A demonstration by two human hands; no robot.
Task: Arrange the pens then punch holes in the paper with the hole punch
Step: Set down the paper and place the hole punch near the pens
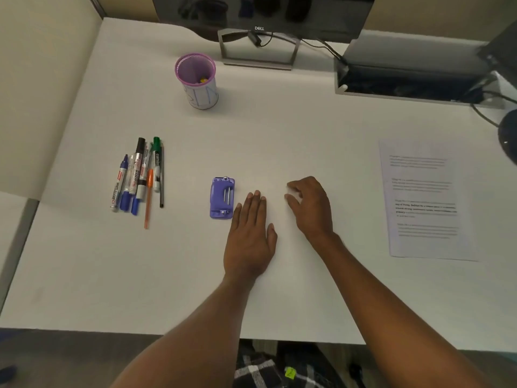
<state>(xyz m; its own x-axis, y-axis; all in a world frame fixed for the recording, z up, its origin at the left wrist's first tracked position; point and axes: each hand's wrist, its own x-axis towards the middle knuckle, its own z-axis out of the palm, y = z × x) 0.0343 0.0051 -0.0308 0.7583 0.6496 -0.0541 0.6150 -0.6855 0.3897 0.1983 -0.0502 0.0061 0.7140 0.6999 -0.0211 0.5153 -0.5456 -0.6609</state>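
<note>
Several pens and markers (140, 177) lie side by side on the white desk at the left. A purple mesh pen cup (196, 79) stands upright behind them, with a small yellow thing inside. The purple hole punch (221, 198) lies flat at the desk's middle. A printed sheet of paper (425, 200) lies at the right. My left hand (249, 236) rests flat on the desk just right of the punch, fingers together, holding nothing. My right hand (310, 205) rests beside it with fingers loosely curled, also holding nothing.
A Dell monitor (263, 15) on its stand (258, 49) is at the back centre. A laptop or dock (405, 71) with cables sits at the back right, a dark round object (507, 135) at the right edge. Partition walls bound the desk on the left.
</note>
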